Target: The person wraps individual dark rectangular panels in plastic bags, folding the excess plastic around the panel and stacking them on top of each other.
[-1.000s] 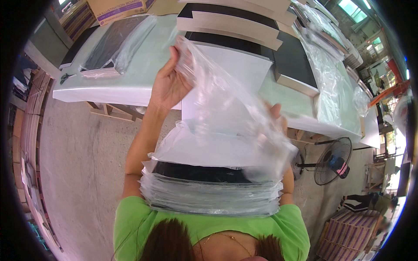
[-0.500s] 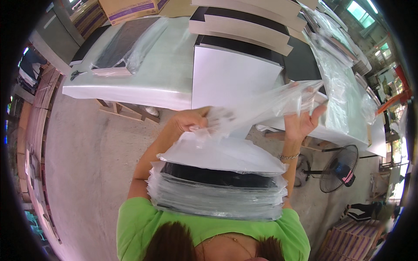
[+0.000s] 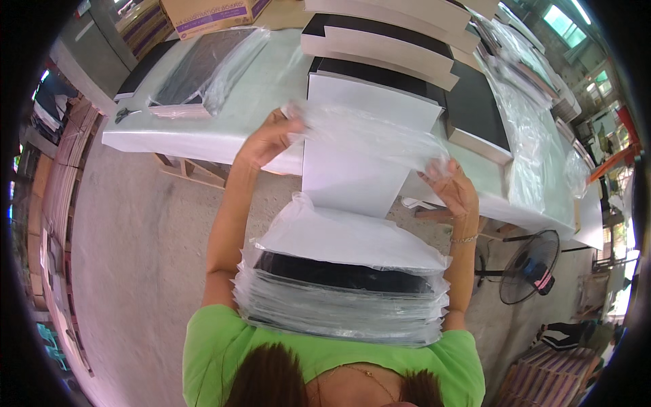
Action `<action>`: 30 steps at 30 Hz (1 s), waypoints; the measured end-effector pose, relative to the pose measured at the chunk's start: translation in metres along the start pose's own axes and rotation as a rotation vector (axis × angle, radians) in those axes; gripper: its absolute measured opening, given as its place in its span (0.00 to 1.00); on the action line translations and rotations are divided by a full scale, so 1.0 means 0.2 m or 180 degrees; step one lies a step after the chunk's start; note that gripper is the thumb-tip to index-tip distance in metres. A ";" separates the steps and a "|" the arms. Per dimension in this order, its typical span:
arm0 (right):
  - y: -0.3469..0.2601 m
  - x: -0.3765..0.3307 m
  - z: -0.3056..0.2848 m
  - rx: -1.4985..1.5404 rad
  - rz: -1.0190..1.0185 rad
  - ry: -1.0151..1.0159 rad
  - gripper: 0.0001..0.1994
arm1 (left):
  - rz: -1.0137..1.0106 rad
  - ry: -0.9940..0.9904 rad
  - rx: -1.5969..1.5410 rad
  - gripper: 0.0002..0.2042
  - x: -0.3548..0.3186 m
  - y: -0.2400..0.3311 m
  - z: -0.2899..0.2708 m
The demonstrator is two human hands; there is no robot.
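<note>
A clear plastic bag (image 3: 373,136) stretches between my raised hands, blurred by motion. My left hand (image 3: 274,136) pinches its left end, and my right hand (image 3: 451,190) grips the right end with bent fingers. Beneath the bag, a white board (image 3: 359,173) sticks out over the table's near edge toward me. Close to my chest rises a pile of plastic-wrapped boards (image 3: 342,305); a white sheet in plastic (image 3: 352,234) tops it, with a black board (image 3: 332,271) just below.
On the table (image 3: 264,88) stand stacks of black-and-white boards (image 3: 386,44), with a black stack (image 3: 478,108) at right. Plastic-wrapped boards (image 3: 203,71), scissors (image 3: 127,115) and a carton (image 3: 207,17) lie left. A fan (image 3: 529,268) stands right; loose plastic (image 3: 532,149) covers the table's right side.
My left hand has moved up and forward, while my right hand has come down slightly. The plastic bag now spans sideways between them, farther from the pile at my chest.
</note>
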State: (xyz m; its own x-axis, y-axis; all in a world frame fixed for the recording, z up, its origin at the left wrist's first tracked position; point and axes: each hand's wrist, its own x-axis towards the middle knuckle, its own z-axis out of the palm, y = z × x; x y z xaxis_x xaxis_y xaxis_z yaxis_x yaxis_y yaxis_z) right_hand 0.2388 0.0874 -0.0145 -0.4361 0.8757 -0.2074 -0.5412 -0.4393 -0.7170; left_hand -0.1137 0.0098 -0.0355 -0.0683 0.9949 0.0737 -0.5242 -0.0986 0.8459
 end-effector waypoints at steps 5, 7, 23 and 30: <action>-0.08 0.24 -0.19 -0.2073 -0.1219 -0.0027 0.13 | 0.0883 0.0998 0.2781 0.15 0.15 0.01 0.11; -0.04 0.28 -0.09 -0.2556 -0.2020 0.0293 0.13 | 0.1525 0.1379 0.3639 0.20 0.19 0.02 0.17; -0.14 0.17 -0.04 -0.0313 -0.0986 -0.0466 0.20 | 0.0874 0.0694 0.0995 0.20 -0.10 0.14 0.27; 0.09 0.06 -0.32 0.1268 0.0497 -0.1167 0.19 | -0.0604 0.0199 -0.0933 0.22 -0.25 -0.08 0.05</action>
State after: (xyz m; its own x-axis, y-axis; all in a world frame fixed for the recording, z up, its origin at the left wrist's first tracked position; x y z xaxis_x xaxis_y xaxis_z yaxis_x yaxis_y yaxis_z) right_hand 0.2700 0.1033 -0.0717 -0.7156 0.6985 0.0049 -0.6488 -0.6621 -0.3750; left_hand -0.0932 -0.0386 -0.0466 0.0067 0.9939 -0.1104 -0.7533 0.0776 0.6531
